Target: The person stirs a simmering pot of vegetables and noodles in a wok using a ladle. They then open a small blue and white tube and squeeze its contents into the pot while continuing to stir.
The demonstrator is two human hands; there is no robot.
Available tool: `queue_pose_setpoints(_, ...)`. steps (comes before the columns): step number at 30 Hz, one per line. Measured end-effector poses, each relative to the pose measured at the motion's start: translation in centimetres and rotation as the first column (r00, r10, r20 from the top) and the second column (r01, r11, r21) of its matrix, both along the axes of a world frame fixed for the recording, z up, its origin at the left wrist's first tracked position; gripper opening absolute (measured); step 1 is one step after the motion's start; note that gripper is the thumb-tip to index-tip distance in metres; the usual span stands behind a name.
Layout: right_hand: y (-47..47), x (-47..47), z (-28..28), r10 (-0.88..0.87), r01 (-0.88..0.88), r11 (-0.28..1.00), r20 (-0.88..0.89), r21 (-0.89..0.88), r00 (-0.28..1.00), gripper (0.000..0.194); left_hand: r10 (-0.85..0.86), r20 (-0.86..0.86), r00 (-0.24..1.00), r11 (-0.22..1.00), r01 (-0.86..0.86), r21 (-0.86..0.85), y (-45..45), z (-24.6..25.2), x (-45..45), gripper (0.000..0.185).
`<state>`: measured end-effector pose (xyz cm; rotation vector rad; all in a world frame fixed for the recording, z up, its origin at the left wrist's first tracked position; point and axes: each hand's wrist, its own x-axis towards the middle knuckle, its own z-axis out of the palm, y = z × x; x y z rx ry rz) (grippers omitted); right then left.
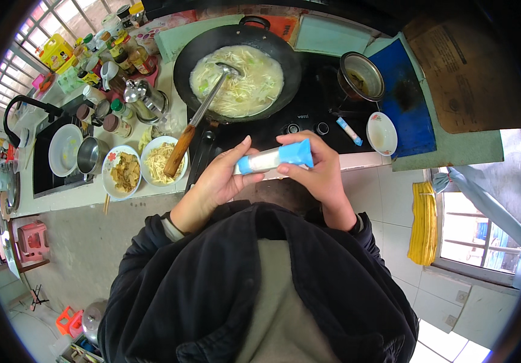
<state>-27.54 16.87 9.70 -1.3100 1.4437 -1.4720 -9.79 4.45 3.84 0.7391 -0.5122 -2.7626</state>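
My left hand [215, 179] and my right hand [318, 165] hold a blue-and-white plastic packet [265, 159] between them. Its left end rests in my left fingers; the right thumb and fingers pinch the wide blue end. Pale contents show through its clear middle, though I cannot tell what they are. Beyond my hands a black wok [185, 77] sits on the stove, holding a cloudy soup [258, 88] with pale shreds and green bits. A ladle [206, 100] leans in it, its wooden handle slanting out toward me. A similar slim packet [349, 131] lies on the black cooktop [269, 131].
Right of the wok stand a metal pot [360, 77] and a flowered bowl [381, 134]. At left are a bowl of brown slices [122, 172], a bowl of pale shreds [164, 161], a small metal pot [92, 154], several seasoning bottles [124, 54] and a sink [45, 177].
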Motion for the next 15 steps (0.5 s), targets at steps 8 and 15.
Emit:
queue_pose_setpoints(8, -0.1, 0.1, -0.4, -0.117, 0.111, 0.993, 0.324, 0.036, 0.939, 0.037, 0.04, -0.074, 0.996, 0.999, -0.04, 0.003, 0.0, 0.0, 0.0, 0.045)
queue_pose_setpoints(15, 0.1, 1.1, -1.5, -0.15, 0.209, 0.975, 0.465, -0.077, 0.872, 0.033, 0.059, -0.049, 0.997, 0.998, -0.058, 0.033, 0.1, -0.6, 0.2, 0.04)
